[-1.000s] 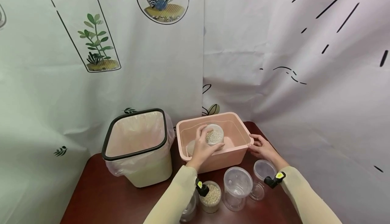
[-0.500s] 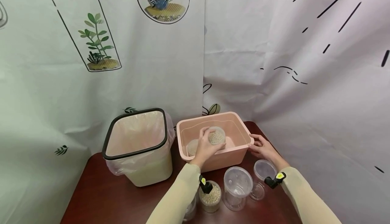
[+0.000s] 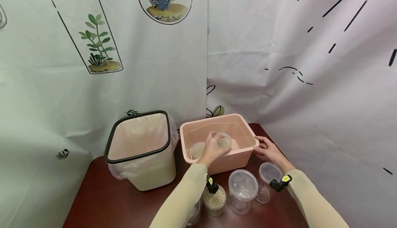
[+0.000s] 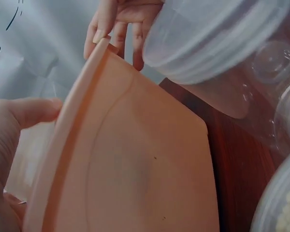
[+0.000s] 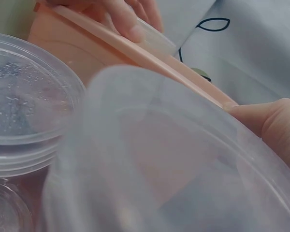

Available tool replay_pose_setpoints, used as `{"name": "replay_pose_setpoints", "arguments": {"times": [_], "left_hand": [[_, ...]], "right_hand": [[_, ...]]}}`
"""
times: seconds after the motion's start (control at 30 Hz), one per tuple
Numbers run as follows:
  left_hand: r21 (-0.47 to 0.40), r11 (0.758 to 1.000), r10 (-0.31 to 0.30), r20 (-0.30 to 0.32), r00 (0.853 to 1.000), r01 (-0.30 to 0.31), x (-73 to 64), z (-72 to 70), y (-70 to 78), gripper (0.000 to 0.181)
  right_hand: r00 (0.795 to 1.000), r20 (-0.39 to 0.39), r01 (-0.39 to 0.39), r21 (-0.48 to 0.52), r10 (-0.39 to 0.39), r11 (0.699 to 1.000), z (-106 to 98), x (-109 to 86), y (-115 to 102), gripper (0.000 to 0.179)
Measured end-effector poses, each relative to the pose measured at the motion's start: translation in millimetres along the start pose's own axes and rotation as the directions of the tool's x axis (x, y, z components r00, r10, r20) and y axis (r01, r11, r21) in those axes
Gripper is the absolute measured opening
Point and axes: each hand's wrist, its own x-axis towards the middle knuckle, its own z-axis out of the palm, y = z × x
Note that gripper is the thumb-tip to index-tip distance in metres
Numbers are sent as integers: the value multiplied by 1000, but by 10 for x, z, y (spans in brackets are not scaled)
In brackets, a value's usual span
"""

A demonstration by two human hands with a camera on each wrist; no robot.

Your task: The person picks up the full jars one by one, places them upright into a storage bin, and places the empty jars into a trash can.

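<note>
In the head view my left hand holds a clear lidded jar of pale beads inside the pink bin. Its fingers curl round the jar's side, and the jar's base is hidden. Left of that hand, another jar stands in the bin. My right hand grips the bin's right rim; in the right wrist view its thumb presses the rim. The left wrist view shows the left thumb close to the bin's near rim, with the held jar mostly hidden.
On the dark red table stand an open jar of beads, a clear lidded jar and other clear containers beside the right sleeve. A lined waste bin with a black rim is left of the pink bin. Printed fabric hangs behind.
My left hand has moved right and lower into the pink bin with the jar of beads. More of the other jar in the bin shows. The right hand has stayed on the rim.
</note>
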Motion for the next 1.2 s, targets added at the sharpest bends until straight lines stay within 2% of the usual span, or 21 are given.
{"name": "replay_pose_setpoints", "arguments": {"times": [0.27,0.57,0.93,1.1,1.2], "left_hand": [[73,992,-102,49,994,99,65,26,31,51],[170,982,-105,105,989,86,95,44,52,49],[131,974,-202,159,966,182,99,69,-12,39],[162,972,-201,192,961,171,137,54,34,35],[157,973,-198,180,964,170,108,20,52,35]], "right_hand": [[1000,4,-6,-10,6,1000,-9,7,5,66],[1000,-10,-13,-17,12,1000,-30,-6,3,67],[1000,6,-2,-6,2,1000,1,6,46,67],[1000,-11,-2,3,2,1000,-25,5,34,66],[1000,0,-4,5,4,1000,-10,14,26,65]]}}
